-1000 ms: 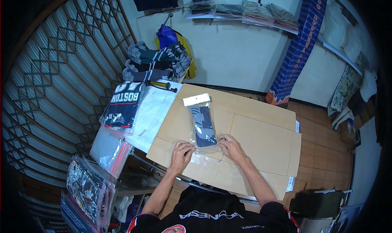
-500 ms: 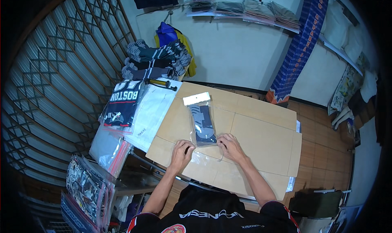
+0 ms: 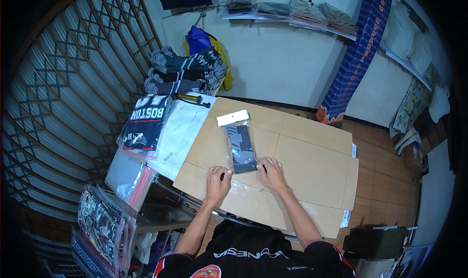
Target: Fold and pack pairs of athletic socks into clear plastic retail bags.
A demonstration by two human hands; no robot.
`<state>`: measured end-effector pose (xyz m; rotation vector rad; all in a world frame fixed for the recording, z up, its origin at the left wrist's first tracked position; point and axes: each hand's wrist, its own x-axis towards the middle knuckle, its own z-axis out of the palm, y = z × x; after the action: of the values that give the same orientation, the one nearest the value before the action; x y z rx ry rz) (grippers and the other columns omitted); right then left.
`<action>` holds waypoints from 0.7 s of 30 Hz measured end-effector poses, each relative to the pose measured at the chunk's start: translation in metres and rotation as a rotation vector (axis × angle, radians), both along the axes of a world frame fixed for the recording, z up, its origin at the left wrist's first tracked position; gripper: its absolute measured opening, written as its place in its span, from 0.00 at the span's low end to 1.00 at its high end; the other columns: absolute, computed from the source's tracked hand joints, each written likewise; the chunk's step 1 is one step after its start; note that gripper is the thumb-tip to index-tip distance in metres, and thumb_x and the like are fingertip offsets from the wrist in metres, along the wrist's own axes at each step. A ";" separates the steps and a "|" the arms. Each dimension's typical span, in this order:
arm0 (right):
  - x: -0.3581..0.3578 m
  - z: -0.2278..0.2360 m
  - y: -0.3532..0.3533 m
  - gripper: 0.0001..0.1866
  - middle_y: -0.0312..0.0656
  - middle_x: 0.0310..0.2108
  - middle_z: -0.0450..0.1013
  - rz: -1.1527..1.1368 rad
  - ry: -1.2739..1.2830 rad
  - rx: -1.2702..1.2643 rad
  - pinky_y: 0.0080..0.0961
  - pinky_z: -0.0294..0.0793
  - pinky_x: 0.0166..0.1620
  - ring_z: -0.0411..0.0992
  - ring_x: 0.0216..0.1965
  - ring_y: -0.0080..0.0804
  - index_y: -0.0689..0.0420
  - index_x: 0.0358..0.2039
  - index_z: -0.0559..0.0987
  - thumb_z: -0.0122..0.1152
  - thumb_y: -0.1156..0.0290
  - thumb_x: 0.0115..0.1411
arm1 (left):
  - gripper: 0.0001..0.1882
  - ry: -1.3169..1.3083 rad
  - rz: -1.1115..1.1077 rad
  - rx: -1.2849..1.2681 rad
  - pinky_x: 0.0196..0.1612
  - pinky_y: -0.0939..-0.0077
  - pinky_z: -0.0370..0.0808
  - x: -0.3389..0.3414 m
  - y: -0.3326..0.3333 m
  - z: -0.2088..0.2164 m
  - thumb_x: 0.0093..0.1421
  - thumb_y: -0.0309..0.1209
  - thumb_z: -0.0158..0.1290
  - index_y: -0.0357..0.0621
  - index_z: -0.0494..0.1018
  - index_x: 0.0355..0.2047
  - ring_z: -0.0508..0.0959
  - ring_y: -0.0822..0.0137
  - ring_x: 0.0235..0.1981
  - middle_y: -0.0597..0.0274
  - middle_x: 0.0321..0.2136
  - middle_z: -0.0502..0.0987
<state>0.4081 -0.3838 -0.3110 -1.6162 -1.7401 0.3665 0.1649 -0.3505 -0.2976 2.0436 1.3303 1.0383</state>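
Note:
A clear plastic bag of socks [image 3: 241,146], grey and dark blue with a white header strip at its far end, lies flat on a cardboard-covered table [image 3: 312,166]. At the bag's near left corner is my left hand [image 3: 217,183], its fingers curled and the thumb against them in a pinch. My right hand [image 3: 271,174] pinches the near right corner in the same way. The thin edge of clear plastic between the fingertips is hard to make out. Both forearms reach in from the near side.
Left of the cardboard lie a bagged dark jersey [image 3: 145,124] and a black-and-yellow hand pump [image 3: 192,99]. Behind them rises a pile of socks [image 3: 185,73]. More bagged garments [image 3: 105,219] hang at the lower left. A tall blue-and-orange banner [image 3: 356,58] stands at the far right.
My right hand has shifted slightly, its fingers now more curled at the bag's corner. The bag and my left hand are nearly where they were.

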 end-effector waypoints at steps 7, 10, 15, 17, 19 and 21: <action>-0.016 -0.002 0.009 0.09 0.44 0.34 0.78 -0.173 0.045 -0.042 0.44 0.67 0.49 0.74 0.43 0.47 0.57 0.36 0.77 0.58 0.64 0.68 | 0.10 0.033 0.144 0.009 0.48 0.52 0.68 0.008 -0.001 -0.017 0.63 0.31 0.58 0.39 0.76 0.27 0.75 0.46 0.42 0.50 0.31 0.79; -0.019 -0.001 0.012 0.11 0.46 0.30 0.78 -0.227 0.058 -0.056 0.46 0.69 0.47 0.76 0.39 0.49 0.58 0.34 0.77 0.58 0.63 0.68 | 0.11 0.062 0.187 0.013 0.47 0.51 0.68 0.016 -0.001 -0.017 0.62 0.32 0.57 0.38 0.76 0.26 0.74 0.45 0.41 0.50 0.30 0.78; -0.024 -0.002 0.018 0.14 0.48 0.25 0.77 -0.277 0.075 -0.031 0.47 0.69 0.43 0.76 0.32 0.51 0.59 0.30 0.77 0.59 0.61 0.67 | 0.12 0.072 0.201 0.025 0.45 0.50 0.67 0.020 0.001 -0.020 0.61 0.33 0.56 0.38 0.74 0.24 0.74 0.45 0.39 0.50 0.28 0.77; -0.028 -0.004 0.019 0.17 0.49 0.22 0.75 -0.323 0.069 0.033 0.47 0.68 0.41 0.75 0.28 0.51 0.59 0.26 0.76 0.60 0.60 0.67 | 0.12 0.076 0.209 0.023 0.45 0.49 0.67 0.022 0.001 -0.019 0.60 0.33 0.55 0.38 0.74 0.23 0.74 0.46 0.39 0.50 0.28 0.77; -0.030 -0.005 0.020 0.18 0.49 0.21 0.74 -0.343 0.065 0.042 0.46 0.68 0.40 0.75 0.27 0.52 0.59 0.24 0.75 0.60 0.60 0.66 | 0.12 0.066 0.234 0.047 0.45 0.49 0.67 0.024 0.000 -0.018 0.59 0.32 0.55 0.38 0.73 0.23 0.74 0.46 0.39 0.50 0.28 0.77; -0.031 -0.006 0.021 0.19 0.49 0.19 0.74 -0.362 0.061 0.053 0.46 0.67 0.39 0.74 0.26 0.52 0.59 0.22 0.75 0.61 0.59 0.66 | 0.12 0.061 0.242 0.058 0.44 0.49 0.67 0.024 0.000 -0.018 0.59 0.32 0.55 0.38 0.73 0.22 0.74 0.45 0.39 0.50 0.27 0.77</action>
<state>0.3768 -0.3630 -0.3167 -1.8168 -1.3645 0.1907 0.1885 -0.3508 -0.3158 2.0061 1.6276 1.1369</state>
